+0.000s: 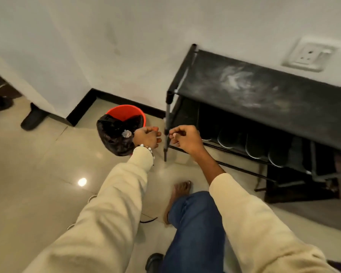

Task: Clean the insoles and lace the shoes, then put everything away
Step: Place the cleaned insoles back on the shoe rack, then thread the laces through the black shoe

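Shoes point(250, 143) sitting in a row on lower shelf of black rack point(264, 91), rt of both hands. Rt hand point(182, 137) curling fingers, maybe pinching smth small & pale, can't tell. Left hand point(147, 135) hovering loosely curled, holding nothing, over red bin point(126, 113) w/ black liner. Rack leg point(167, 125) standing between hands. Bare foot point(180, 191) on tile below.

A bin point(124, 123) stands on the floor point(37, 174) near the wall corner, a crumpled scrap point(126, 133) in it. Right of the bin, a shoe rack point(264, 99) stands against the wall, with shoes point(244, 140) in a row on its lower shelf. A wall socket point(311, 55) sits above the rack. A slipper point(33, 119) lies on the floor far left of the bin.
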Demonstrator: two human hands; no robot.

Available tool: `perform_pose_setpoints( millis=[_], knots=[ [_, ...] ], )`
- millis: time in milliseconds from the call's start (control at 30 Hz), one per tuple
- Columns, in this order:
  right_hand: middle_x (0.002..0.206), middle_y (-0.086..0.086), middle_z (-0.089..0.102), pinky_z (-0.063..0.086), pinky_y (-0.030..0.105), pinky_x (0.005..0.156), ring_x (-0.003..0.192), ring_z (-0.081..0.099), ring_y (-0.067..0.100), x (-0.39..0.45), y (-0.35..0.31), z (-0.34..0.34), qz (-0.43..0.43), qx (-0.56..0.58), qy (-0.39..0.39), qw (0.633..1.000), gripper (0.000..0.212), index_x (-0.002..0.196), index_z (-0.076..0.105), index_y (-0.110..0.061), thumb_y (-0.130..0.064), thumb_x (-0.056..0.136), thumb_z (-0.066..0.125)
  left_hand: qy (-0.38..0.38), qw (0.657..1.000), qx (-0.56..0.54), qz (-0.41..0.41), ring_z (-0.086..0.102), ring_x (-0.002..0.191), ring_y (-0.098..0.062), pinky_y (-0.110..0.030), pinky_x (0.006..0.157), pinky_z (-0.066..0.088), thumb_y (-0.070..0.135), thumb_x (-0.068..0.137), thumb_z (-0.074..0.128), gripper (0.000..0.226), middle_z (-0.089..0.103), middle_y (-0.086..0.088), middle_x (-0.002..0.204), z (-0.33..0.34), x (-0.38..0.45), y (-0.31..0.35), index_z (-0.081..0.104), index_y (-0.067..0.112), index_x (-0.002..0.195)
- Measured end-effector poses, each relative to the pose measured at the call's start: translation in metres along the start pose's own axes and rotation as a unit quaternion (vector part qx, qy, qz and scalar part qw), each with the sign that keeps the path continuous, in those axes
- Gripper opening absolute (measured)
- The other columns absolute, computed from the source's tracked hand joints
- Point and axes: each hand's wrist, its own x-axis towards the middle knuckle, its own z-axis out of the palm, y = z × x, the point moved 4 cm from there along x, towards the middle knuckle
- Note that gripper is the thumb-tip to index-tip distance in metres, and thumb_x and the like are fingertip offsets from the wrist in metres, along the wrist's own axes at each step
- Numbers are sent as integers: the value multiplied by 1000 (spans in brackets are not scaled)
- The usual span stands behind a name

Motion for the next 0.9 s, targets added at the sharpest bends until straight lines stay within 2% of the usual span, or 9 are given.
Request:
perform_pose_setpoints(
  millis=[167, 333, 433, 533, 700, 900],
  knots=[
    [86, 4, 71, 50, 16, 61, 69, 65, 10, -82, 23, -115, -2, 33, 129, 991, 18, 95, 70, -12, -3, 93, 54, -95, 994, 18, 47, 63, 59, -16, -27, 53, 50, 8, 94, 53, 16, 69, -2, 75, 85, -88, 9, 69, 9, 97],
    [83, 9, 70, 54, 20, 64, 65, 64, 13, -175, 71, -225, 28, 63, 268, 961, 21, 90, 68, -10, 1, 91, 51, -222, 965, 81, 116, 67, 71, -12, -19, 53, 51, 14, 95, 55, 14, 72, 1, 84, 181, -189, 1, 68, 16, 99],
    [77, 7, 70, 55, 24, 66, 60, 63, 11, -243, 109, -285, 54, 79, 351, 931, 21, 87, 69, -11, 1, 90, 53, -298, 935, 122, 146, 63, 60, -11, -17, 46, 48, 11, 93, 56, 14, 70, -1, 79, 243, -266, -14, 70, 14, 94],
    [76, 7, 70, 57, 32, 71, 66, 66, 18, -319, 146, -335, 80, 90, 425, 897, 21, 86, 70, -12, 1, 88, 53, -374, 899, 156, 164, 61, 55, -14, -21, 50, 47, 9, 91, 56, 16, 70, -4, 75, 298, -347, -40, 70, 16, 87],
    [80, 8, 69, 47, 12, 55, 63, 63, 13, -433, 193, -387, 118, 104, 521, 839, 22, 91, 69, -9, 2, 91, 50, -471, 838, 198, 192, 61, 55, -12, -15, 43, 43, 8, 92, 56, 15, 69, -4, 76, 357, -464, -88, 69, 14, 88],
    [82, 7, 71, 47, 14, 56, 67, 65, 15, -553, 272, -415, 178, 132, 609, 762, 24, 93, 70, -10, 2, 91, 50, -593, 742, 242, 196, 62, 57, -13, -22, 51, 48, 7, 93, 53, 16, 70, -2, 77, 390, -591, -165, 68, 11, 97]
  ],
)
